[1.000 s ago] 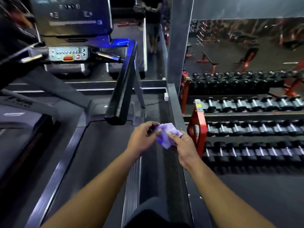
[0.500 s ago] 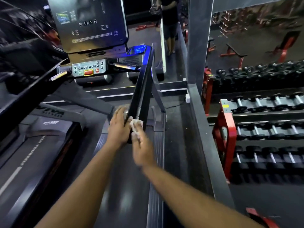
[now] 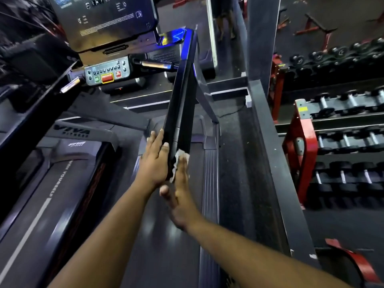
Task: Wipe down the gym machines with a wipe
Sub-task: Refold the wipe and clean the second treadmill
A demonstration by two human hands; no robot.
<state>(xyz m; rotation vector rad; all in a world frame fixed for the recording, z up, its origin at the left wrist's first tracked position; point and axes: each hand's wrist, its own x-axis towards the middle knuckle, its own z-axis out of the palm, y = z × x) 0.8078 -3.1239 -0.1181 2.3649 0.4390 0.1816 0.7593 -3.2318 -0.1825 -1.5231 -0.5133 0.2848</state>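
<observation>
Now both hands are on the treadmill's right handrail [image 3: 180, 104], whereas a second ago they were together in mid-air over the belt, pulling at a bunched wipe between them; half a second ago they had just reached the rail's near end, and since then the view has closed in on the rail while the hands have kept much the same station; the wipe [image 3: 181, 156] is no longer held between two hands but sits under the right one alone.

The left hand [image 3: 154, 161] lies flat along the left face of the rail's lower end, fingers straight and pointing to 12 o'clock, thumb resting against the rail's edge; it grips nothing. The right hand [image 3: 180, 190] is likewise flat, fingers extended toward 12 o'clock, pressing the wipe against the rail's near end; white folds of the wipe show beyond the fingertips and at the hand's 11 o'clock edge; the thumb stands clear at 9 o'clock.

The rail runs from the hands up toward 12 o'clock to the console; the control panel [image 3: 108, 71] with its red button lies at 10 o'clock from the hands; the treadmill belt [image 3: 166, 235] passes beneath both forearms; a dumbbell rack [image 3: 342, 142] stands at 3 o'clock, well apart.
</observation>
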